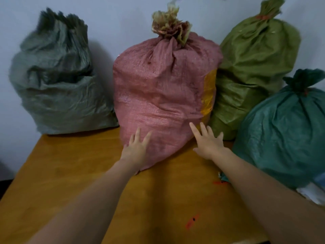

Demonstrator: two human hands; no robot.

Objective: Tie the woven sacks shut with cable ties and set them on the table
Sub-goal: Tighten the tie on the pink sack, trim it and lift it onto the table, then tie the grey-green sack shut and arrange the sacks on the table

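A pink woven sack [163,88] stands upright in the middle of the wooden table [58,173], its neck gathered and bunched at the top. My left hand [136,148] lies flat against its lower front with fingers straight. My right hand [208,140] touches its lower right side, fingers spread and straight. An olive-green sack [255,67] stands behind on the right with an orange tie round its neck. A dark green sack [284,132] sits at the right, also tied at the neck. A grey-green sack [58,81] stands at the back left, its mouth loose and untied.
An orange cable tie [192,221] lies on the table near the front. Another orange piece [218,182] lies by the dark green sack's base. Something white [313,194] shows at the right edge. A pale wall stands right behind the sacks.
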